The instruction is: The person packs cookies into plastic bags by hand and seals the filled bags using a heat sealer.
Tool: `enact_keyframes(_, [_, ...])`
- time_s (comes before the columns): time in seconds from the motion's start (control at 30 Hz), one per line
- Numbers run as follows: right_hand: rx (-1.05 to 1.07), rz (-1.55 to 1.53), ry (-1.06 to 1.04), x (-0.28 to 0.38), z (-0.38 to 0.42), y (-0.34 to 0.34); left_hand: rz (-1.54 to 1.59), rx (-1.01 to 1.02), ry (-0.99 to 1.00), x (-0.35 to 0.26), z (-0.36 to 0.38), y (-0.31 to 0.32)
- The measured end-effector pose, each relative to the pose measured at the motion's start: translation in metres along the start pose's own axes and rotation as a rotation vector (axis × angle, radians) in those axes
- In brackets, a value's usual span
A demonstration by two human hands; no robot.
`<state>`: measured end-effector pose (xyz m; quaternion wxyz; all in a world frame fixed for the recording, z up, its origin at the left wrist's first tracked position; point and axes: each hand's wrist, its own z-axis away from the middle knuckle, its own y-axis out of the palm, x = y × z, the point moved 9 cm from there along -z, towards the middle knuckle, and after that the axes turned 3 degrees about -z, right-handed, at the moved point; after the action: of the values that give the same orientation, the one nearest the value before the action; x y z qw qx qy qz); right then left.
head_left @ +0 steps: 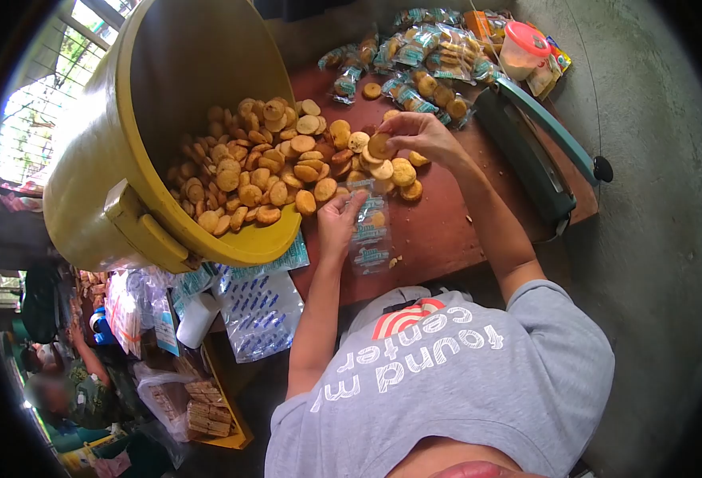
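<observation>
My left hand (pixel 339 229) is closed on the edge of a clear plastic packet (pixel 371 248) with teal print. Inside the packet, near its upper part, a cookie shows through. Up and to the right, my right hand (pixel 422 137) pinches a round, flat cookie (pixel 379 146) between thumb and fingers. Loose golden cookies (pixel 403 172) lie beneath and beside that hand on the reddish-brown tabletop (pixel 446 219). They run back to a large pile of cookies (pixel 263 163) inside a yellow tub (pixel 148 151) tipped on its side, its mouth towards me.
Filled cookie packets (pixel 434 52) are heaped at the far side. A long sealer with a teal arm (pixel 554 131) lies on the right, near a pink-lidded container (pixel 524 49). Printed plastic sheets (pixel 259 311) hang at the near left. Another person (pixel 88 382) is at lower left.
</observation>
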<state>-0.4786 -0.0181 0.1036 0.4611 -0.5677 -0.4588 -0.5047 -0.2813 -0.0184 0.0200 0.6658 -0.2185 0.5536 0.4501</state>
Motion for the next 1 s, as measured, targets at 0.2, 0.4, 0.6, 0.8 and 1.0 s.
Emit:
enact_keyframes(0.2, [0.203, 0.011, 0.007, 0.009, 0.017, 0.056, -0.002, 0.117, 0.187, -0.020, 0.001, 0.019])
enact_keyframes(0.4, [0.279, 0.122, 0.143, 0.010, 0.024, 0.058, 0.035, 0.138, 0.057, -0.017, 0.009, 0.022])
enact_keyframes(0.6, [0.197, 0.126, -0.035, 0.014, 0.022, 0.056, -0.003, 0.181, 0.051, -0.009, 0.010, 0.019])
enact_keyframes(0.8, [0.310, 0.131, 0.110, 0.021, 0.034, 0.066, 0.083, 0.219, -0.015, -0.010, 0.013, 0.020])
enact_keyframes(1.0, [0.468, 0.484, -0.136, -0.002, 0.048, 0.100, 0.366, 0.318, -0.199, -0.012, 0.027, 0.037])
